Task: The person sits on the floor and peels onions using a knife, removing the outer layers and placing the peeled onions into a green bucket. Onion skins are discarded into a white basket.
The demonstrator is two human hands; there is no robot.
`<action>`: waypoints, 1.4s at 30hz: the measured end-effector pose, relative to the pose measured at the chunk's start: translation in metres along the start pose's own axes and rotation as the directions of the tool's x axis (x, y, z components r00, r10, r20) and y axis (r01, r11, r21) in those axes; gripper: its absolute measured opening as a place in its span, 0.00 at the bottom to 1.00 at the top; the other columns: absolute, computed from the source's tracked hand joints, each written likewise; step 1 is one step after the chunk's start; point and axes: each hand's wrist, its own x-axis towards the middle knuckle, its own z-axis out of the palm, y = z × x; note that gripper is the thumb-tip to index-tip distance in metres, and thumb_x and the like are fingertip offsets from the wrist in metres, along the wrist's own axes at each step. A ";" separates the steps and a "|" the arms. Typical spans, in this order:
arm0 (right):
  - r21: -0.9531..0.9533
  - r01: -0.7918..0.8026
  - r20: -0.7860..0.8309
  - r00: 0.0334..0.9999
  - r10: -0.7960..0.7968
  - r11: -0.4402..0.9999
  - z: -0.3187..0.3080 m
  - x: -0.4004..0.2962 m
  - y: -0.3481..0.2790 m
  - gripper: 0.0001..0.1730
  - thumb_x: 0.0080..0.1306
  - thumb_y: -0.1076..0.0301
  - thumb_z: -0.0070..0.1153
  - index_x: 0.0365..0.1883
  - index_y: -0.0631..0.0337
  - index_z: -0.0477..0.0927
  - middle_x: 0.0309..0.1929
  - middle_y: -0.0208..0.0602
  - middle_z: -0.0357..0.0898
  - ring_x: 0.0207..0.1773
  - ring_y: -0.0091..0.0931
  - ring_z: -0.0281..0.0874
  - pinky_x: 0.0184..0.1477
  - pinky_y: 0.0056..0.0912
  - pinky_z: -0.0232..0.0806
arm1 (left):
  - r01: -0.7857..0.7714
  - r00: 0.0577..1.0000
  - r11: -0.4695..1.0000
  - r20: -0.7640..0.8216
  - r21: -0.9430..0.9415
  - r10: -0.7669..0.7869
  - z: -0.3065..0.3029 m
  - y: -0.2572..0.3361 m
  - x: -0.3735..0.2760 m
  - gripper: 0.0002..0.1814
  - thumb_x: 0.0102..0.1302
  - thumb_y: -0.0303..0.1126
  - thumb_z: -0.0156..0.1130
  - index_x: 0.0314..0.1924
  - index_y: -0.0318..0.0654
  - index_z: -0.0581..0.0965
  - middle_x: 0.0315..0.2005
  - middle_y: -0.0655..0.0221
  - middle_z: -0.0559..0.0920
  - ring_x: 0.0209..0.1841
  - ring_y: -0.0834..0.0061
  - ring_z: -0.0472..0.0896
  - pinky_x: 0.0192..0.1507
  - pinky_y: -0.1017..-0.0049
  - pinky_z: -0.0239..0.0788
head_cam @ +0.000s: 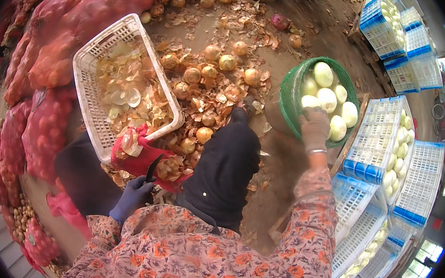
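Note:
My left hand (133, 196), in a blue-purple glove, is closed around a knife (153, 167) whose dark blade points up. Beside it a red mesh cloth (134, 162) with onion skins on it lies across my lap and the near corner of a white plastic basket (159, 80). Onion skins (125, 85) fill part of that basket. At the right, my right hand (315, 121), in a light glove with a band at the wrist, reaches into a bucket lined with green mesh (291, 93). Peeled onions (326, 100) lie in it; the fingertips are at an onion, and whether they grip it is unclear.
Unpeeled onions (209, 72) and loose skins cover the floor ahead of my knee. Red mesh sacks of onions (46, 134) are piled at the left. White and blue crates (371, 141), several holding peeled onions, stand at the right. A red onion (279, 21) lies farther off.

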 end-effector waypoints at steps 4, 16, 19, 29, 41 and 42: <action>0.121 0.009 -0.122 0.993 0.006 0.993 0.008 0.002 0.010 0.15 0.61 0.65 0.67 0.47 0.52 0.84 0.44 0.41 0.81 0.50 0.45 0.78 0.54 0.48 0.71 | 0.007 1.000 0.997 -0.026 -0.072 -0.009 -0.002 -0.001 -0.003 0.18 0.77 0.33 0.59 0.62 0.33 0.75 0.35 0.71 0.82 0.28 0.79 0.80 0.32 0.77 0.74; -0.300 0.040 0.003 0.999 -0.041 0.953 -0.005 0.029 0.007 0.09 0.67 0.61 0.57 0.34 0.55 0.85 0.37 0.42 0.85 0.44 0.41 0.84 0.47 0.46 0.74 | -0.020 0.998 1.000 -0.053 0.000 0.020 0.003 -0.007 -0.007 0.17 0.77 0.33 0.59 0.60 0.31 0.78 0.34 0.73 0.82 0.31 0.83 0.77 0.34 0.80 0.71; 0.250 -0.080 -0.171 0.977 0.125 0.965 -0.016 0.028 0.029 0.11 0.68 0.64 0.58 0.34 0.63 0.85 0.37 0.48 0.87 0.41 0.45 0.83 0.46 0.44 0.72 | -0.018 1.000 0.996 -0.016 -0.084 0.017 0.000 -0.013 -0.006 0.17 0.77 0.34 0.60 0.60 0.34 0.77 0.35 0.73 0.82 0.31 0.82 0.79 0.34 0.80 0.72; 0.911 -0.212 0.175 0.975 0.135 0.352 -0.059 0.003 -0.134 0.10 0.69 0.68 0.67 0.41 0.68 0.86 0.29 0.27 0.81 0.33 0.17 0.76 0.40 0.21 0.69 | -0.107 0.994 0.994 0.010 0.030 0.107 -0.014 0.058 -0.022 0.18 0.75 0.36 0.61 0.58 0.33 0.79 0.36 0.73 0.81 0.33 0.83 0.78 0.36 0.79 0.73; 0.314 -0.492 0.749 0.654 0.107 0.812 0.300 -0.077 -0.181 0.16 0.60 0.67 0.65 0.43 0.68 0.87 0.35 0.47 0.88 0.37 0.36 0.87 0.40 0.38 0.77 | -0.252 0.932 0.963 -0.245 0.092 0.268 -0.075 0.141 0.037 0.21 0.75 0.36 0.59 0.62 0.30 0.77 0.35 0.75 0.82 0.28 0.83 0.79 0.33 0.82 0.71; 0.225 -0.666 0.820 0.524 0.231 0.711 0.334 -0.099 -0.173 0.19 0.59 0.62 0.68 0.43 0.70 0.87 0.32 0.45 0.87 0.35 0.33 0.85 0.38 0.38 0.75 | -0.228 0.947 0.967 -0.203 0.117 0.248 -0.068 0.151 0.039 0.21 0.74 0.35 0.58 0.62 0.30 0.77 0.34 0.75 0.82 0.28 0.82 0.79 0.33 0.82 0.71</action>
